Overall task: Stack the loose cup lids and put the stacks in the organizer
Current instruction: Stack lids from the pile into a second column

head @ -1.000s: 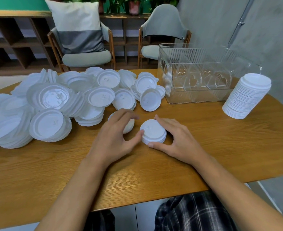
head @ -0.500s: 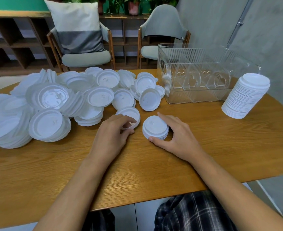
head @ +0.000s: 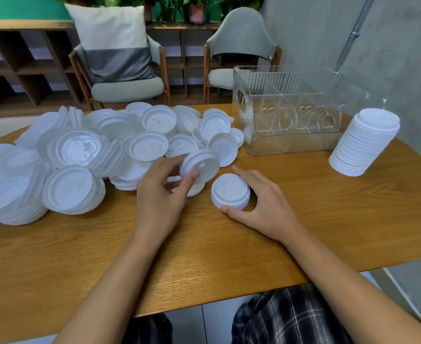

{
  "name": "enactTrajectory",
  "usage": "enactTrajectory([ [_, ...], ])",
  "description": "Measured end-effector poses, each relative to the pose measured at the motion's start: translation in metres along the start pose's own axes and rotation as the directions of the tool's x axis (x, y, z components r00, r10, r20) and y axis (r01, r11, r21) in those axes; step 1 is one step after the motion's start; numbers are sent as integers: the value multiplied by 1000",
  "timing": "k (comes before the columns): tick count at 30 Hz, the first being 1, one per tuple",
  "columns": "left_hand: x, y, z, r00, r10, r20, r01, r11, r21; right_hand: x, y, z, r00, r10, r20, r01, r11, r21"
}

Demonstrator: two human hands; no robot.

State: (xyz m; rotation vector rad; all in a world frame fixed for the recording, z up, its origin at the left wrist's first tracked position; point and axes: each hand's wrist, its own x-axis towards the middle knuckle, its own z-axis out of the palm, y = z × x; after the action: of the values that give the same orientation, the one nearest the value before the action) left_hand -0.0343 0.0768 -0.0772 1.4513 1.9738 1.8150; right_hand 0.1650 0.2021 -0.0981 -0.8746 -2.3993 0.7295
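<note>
Most lids lie in a loose pile [head: 80, 157] on the surface [head: 303, 219], left of the organizer [head: 249, 135]; no stacks are visible inside it. One tall stack [head: 364, 145] stands right of the organizer. In front of the organizer, right hand [head: 261, 204] fingers cup a small stack [head: 230, 192]. Left hand [head: 160, 194] fingers pinch one tilted lid [head: 200, 167], not yet added.

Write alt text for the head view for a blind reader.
A person's left hand pinches one round white plastic cup lid beside a short stack of white lids that the right hand cups on a wooden table. A pile of loose white lids lies left; a clear ribbed plastic organizer and a tall lid stack stand right.
</note>
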Motion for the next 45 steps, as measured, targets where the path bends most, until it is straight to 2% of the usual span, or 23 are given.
enactTrajectory([
  [3,1,-1,2,985,-168,38,171,978,-123,1,-1,-1,1000,-8,13,8,1000,23],
  [5,0,-1,7,972,-208,106,222,965,-142,1,-2,-2,999,-16,28,14,999,46],
  [9,-6,0,17,988,-77,135,70,996,54,-1,-5,-4,996,-73,44,68,993,100],
  [14,-8,-6,19,980,33,195,-85,961,265,-2,2,0,991,-128,40,124,989,85],
  [17,-9,-7,16,973,46,225,-109,954,281,-2,3,2,989,-144,13,143,986,89],
  [21,-9,-5,12,921,107,376,-192,962,196,-2,2,2,986,-164,8,162,982,101],
  [25,-7,-3,15,935,69,349,-135,977,167,-2,-1,0,991,-131,29,126,985,116],
  [31,-5,-6,26,957,65,283,-129,969,213,-1,-1,-1,994,-97,48,91,990,112],
  [35,-6,-8,28,950,66,307,-138,966,218,-2,-1,0,993,-115,23,112,987,115],
  [45,-9,-10,30,932,1,362,-100,962,254,-3,-7,-1,995,-65,76,61,997,51],
])
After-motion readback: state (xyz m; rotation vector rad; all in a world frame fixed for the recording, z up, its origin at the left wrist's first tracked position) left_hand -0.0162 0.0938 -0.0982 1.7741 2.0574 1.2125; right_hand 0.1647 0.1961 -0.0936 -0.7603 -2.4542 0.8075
